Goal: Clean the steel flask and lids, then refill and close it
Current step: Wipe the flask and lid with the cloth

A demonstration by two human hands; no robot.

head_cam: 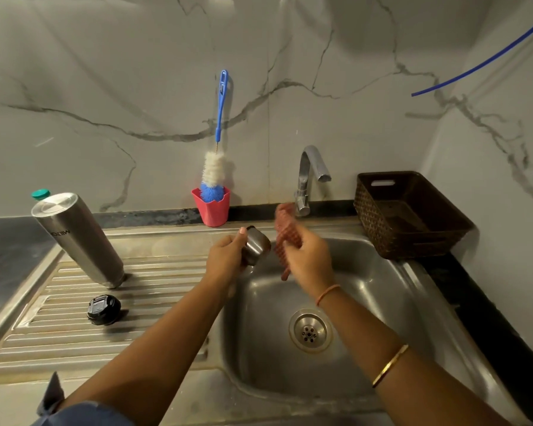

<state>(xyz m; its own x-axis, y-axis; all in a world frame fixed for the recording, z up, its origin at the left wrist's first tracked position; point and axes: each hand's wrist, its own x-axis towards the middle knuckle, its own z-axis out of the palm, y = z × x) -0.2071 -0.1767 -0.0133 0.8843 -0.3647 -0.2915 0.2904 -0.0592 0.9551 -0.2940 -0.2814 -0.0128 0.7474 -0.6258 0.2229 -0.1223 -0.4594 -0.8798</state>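
Note:
My left hand grips a small steel cup lid over the left rim of the sink basin. My right hand holds a red checked cloth just right of the lid; the cloth looks blurred. The tall steel flask stands upside down on the ribbed drainboard, with its base up. A black inner stopper lid lies on the drainboard in front of the flask.
A blue-handled bottle brush stands in a red cup against the marble wall. The steel tap is behind the basin, with no water running. A brown woven basket sits at the right. A teal-capped bottle peeks out behind the flask.

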